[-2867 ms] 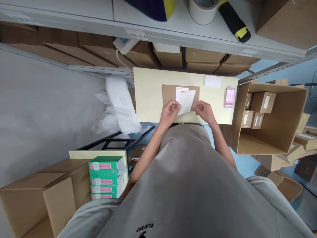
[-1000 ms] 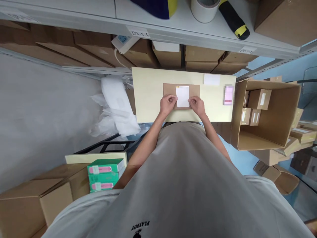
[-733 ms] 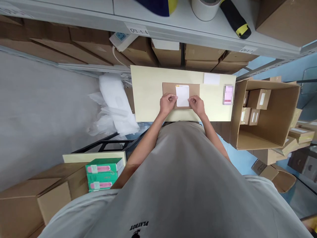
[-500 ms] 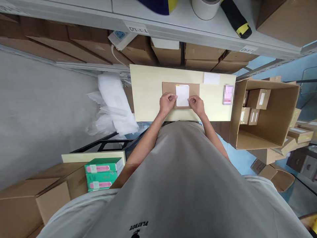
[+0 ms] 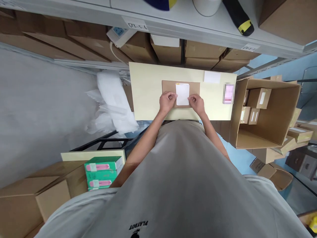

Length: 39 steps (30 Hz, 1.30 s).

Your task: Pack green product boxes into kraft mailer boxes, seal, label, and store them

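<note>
brown cardboard — partly hidden, white cylinder cropped at top, pink rectangle — pixelated

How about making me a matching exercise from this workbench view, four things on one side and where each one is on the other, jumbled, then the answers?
Things:
1. white card
2. green boxes
3. black and yellow tool
4. large open carton

Places:
A. stacked at the lower left of the view
B. on the grey shelf at the top
C. right of the table, with smaller boxes inside
D. over the brown cardboard, between the left hand and the right hand

Right pairs: 1-D, 2-A, 3-B, 4-C.
</note>
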Each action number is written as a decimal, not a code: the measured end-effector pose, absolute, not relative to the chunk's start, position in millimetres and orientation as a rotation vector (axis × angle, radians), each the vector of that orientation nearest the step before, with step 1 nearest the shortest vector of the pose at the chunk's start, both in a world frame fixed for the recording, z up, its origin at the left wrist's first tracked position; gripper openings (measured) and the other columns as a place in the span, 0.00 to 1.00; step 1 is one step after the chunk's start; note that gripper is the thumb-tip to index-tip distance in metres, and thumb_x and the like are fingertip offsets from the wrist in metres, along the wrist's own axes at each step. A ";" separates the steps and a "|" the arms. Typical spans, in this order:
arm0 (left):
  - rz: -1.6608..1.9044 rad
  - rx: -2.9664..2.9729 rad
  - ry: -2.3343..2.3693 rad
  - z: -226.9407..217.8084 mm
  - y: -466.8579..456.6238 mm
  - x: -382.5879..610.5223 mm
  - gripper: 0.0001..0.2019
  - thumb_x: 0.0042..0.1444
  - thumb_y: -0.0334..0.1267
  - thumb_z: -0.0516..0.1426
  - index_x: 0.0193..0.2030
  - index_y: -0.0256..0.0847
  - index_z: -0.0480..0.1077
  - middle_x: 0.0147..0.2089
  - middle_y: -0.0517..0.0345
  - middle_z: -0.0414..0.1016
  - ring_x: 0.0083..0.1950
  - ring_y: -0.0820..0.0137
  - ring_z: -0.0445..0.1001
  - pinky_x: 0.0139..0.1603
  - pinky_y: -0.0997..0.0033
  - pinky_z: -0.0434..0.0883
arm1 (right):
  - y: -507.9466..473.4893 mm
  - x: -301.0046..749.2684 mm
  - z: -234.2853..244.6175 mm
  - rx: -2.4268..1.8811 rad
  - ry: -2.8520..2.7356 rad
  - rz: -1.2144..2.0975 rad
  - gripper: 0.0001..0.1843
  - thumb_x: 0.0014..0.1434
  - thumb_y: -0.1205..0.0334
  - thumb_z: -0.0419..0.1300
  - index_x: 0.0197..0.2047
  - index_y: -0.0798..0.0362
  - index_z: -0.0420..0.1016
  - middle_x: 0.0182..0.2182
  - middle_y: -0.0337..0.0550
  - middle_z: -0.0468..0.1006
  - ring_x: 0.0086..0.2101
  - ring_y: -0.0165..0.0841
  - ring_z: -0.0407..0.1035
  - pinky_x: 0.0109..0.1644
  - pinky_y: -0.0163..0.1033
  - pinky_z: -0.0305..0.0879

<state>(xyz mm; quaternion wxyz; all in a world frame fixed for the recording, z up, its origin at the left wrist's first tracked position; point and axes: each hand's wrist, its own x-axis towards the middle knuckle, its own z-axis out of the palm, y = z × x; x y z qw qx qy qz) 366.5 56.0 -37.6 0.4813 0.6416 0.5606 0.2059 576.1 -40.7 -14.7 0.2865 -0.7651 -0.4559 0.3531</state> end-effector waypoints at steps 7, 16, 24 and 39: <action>0.516 1.577 1.371 -36.2 53.8 367.9 0.05 0.68 0.38 0.67 0.39 0.45 0.82 0.45 0.53 0.86 0.43 0.64 0.80 0.54 0.60 0.79 | -40.8 575.3 -16.5 -2.043 -1.213 0.933 0.14 0.76 0.51 0.63 0.37 0.46 0.76 0.40 0.44 0.82 0.39 0.39 0.74 0.52 0.46 0.75; 0.500 1.598 1.376 -31.1 51.5 367.9 0.06 0.69 0.38 0.66 0.39 0.46 0.81 0.45 0.52 0.85 0.46 0.61 0.79 0.57 0.58 0.78 | -39.1 573.2 -8.9 -2.126 -1.239 0.943 0.13 0.77 0.53 0.62 0.39 0.47 0.77 0.42 0.46 0.83 0.41 0.39 0.75 0.54 0.45 0.75; 0.478 1.603 1.363 -27.6 51.0 367.1 0.06 0.69 0.38 0.66 0.38 0.46 0.81 0.45 0.52 0.84 0.47 0.60 0.79 0.58 0.57 0.78 | -38.5 571.9 -5.1 -2.151 -1.242 0.953 0.13 0.77 0.55 0.62 0.39 0.48 0.79 0.42 0.45 0.82 0.42 0.39 0.74 0.54 0.44 0.74; 0.450 1.724 1.402 -23.5 41.5 373.4 0.13 0.60 0.38 0.76 0.42 0.48 0.77 0.47 0.52 0.83 0.52 0.54 0.79 0.65 0.49 0.75 | -34.8 568.2 -6.5 -2.228 -1.341 0.888 0.18 0.68 0.47 0.78 0.40 0.46 0.76 0.38 0.41 0.78 0.42 0.41 0.73 0.54 0.47 0.73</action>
